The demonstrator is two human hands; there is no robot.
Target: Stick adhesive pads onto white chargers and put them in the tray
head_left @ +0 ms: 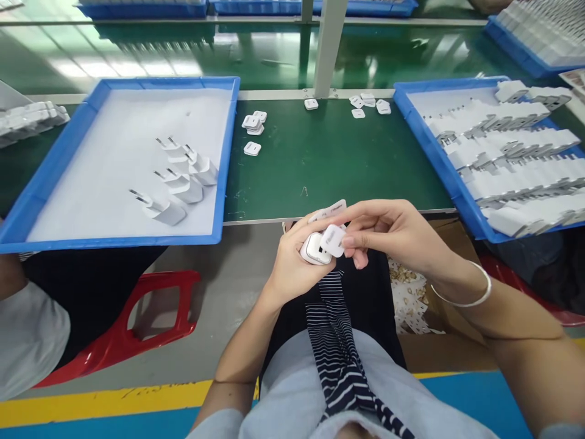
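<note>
Left hand [292, 256] grips white charger [314, 250]; right hand [388, 231] pinches small white label [333, 239] against it (label strip [328, 212] behind fingers), table [320, 158] just beyond.

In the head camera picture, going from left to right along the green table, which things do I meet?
Left blue tray with four white chargers → small group of white caps → scattered white caps → right blue tray full of chargers in rows.

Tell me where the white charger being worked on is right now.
In the head view the white charger sits low centre, gripped in the left hand, just below the green table's front edge, with the right hand pressing a white cap against it.
</note>
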